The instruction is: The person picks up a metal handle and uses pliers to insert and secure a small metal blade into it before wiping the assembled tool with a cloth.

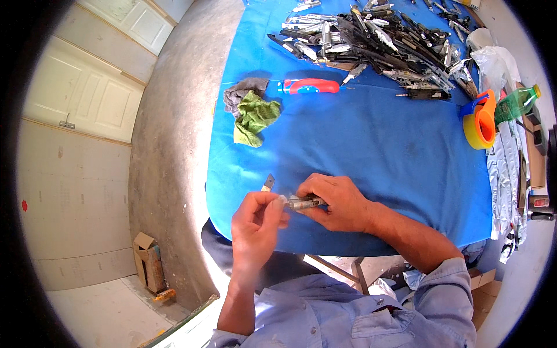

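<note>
Nearest to you, the rounded front edge of the blue table cover [383,145] runs below your wrists, and its left edge curves just beside your left hand [254,226]. Your right forearm crosses this front edge. The left hand is closed, holding a thin blade tool [268,182]; the blade stands out above the fingers and points away from you, slightly to the right. The left fingertips also meet the left end of a small silver metal piece [304,202]. Your right hand [337,203] pinches this piece narrowly at its right part. So the piece is between your two hands, over the near left part of the cover; its long axis lies nearly left to right. I cannot tell how high above the cover it is.

Beyond the hands, a wide stretch of blue cover reaches to the red and blue screwdriver [313,86], whose long axis is also left to right, with the bit toward the right. A green cloth [255,119] and a grey cloth [241,94] lie near the left edge. At the right edge stand tape rolls [479,130] beside a green bottle [516,105]. Farthest, a large pile of metal parts [383,43] covers the upper right area.
</note>
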Tool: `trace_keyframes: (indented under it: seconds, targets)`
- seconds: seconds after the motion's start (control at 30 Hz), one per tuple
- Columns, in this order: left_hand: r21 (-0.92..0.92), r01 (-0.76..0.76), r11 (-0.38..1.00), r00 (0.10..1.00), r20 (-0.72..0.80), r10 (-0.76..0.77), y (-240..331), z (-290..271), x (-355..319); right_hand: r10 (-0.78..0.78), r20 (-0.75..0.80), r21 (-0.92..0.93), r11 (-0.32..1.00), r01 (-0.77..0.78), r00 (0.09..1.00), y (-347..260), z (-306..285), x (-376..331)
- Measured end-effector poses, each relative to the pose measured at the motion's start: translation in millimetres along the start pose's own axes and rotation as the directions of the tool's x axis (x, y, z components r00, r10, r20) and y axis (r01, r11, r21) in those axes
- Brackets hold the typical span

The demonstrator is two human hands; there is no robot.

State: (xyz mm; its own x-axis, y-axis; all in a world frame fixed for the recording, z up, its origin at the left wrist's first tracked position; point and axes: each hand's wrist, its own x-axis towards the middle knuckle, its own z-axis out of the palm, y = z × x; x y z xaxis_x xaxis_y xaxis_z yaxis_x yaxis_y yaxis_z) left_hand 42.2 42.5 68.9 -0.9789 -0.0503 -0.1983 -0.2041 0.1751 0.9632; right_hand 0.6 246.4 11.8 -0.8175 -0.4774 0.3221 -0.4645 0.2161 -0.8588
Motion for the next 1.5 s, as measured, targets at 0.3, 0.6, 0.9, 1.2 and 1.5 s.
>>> trace_keyframes:
  seconds: [0.3, 0.6, 0.9, 1.2, 1.5]
  targets:
    - [0.265, -0.333, 0.905, 0.942, 0.132, 0.308, 1.5, -8.8, -1.8, -0.045, -0.01, -0.004, 0.999, 0.045, 0.999, 1.1, 1.3, 0.1]
    - [0.09, -0.313, 0.945, 0.946, 0.115, 0.303, -13.8, -10.9, 2.4, -0.092, -0.023, -0.024, 0.996, 0.092, 0.995, 2.5, 2.0, 0.4]
    - [0.098, -0.151, 0.984, 0.988, 0.042, 0.148, -14.0, -6.7, -0.9, -0.043, -0.001, 0.051, 0.998, 0.043, 0.999, 1.5, 2.7, 0.2]
    - [0.068, -0.154, 0.986, 0.979, 0.145, 0.143, -7.2, -14.0, 2.5, -0.026, 0.026, 0.056, 0.998, 0.024, 0.999, 0.3, 2.1, 0.1]
    - [0.47, -0.422, 0.775, 0.906, 0.256, 0.338, 5.7, -18.7, 5.1, -0.043, 0.116, -0.041, 0.998, 0.048, 0.992, -1.5, 0.4, -0.4]
